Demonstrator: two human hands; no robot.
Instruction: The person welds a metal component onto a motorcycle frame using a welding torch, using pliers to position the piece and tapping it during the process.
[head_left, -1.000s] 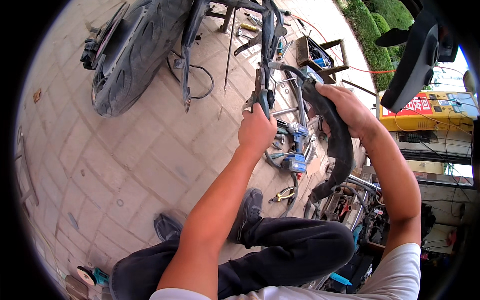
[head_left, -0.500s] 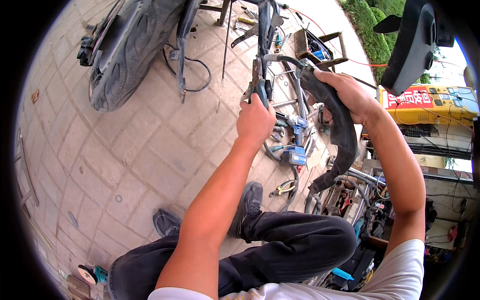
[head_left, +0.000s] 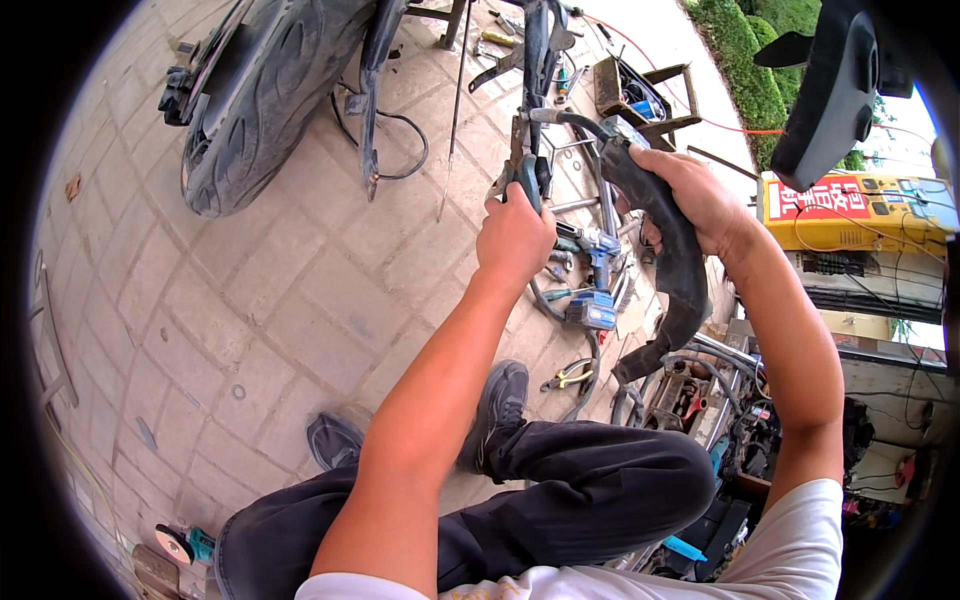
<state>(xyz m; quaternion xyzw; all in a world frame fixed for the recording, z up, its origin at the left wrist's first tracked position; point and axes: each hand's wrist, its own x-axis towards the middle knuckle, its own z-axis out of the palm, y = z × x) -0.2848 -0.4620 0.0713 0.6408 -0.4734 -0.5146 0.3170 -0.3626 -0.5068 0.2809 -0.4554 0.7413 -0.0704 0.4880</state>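
My left hand (head_left: 514, 238) is closed around a hand tool with dark teal handles (head_left: 531, 180), which looks like pliers. Its jaws are up against a dark metal frame tube (head_left: 536, 70), but I cannot make out what they grip. My right hand (head_left: 703, 200) holds a long, curved black plastic piece (head_left: 682, 270) by its upper part, thumb on top and fingers beneath. From the top of that piece, a dark hose (head_left: 575, 119) runs left to the frame beside the tool. The lower end of the black piece hangs free over the tools on the ground.
A scooter wheel (head_left: 270, 110) stands at the upper left. Below my hands lie a blue cordless power tool (head_left: 597, 285) and yellow-handled pliers (head_left: 568, 376). A wooden toolbox (head_left: 640, 105) is behind, a yellow machine (head_left: 860, 215) to the right, and an angle grinder (head_left: 185, 545) at lower left.
The lower end of the black piece has swung slightly left. Both hands keep their grips, and the view has shifted a little.
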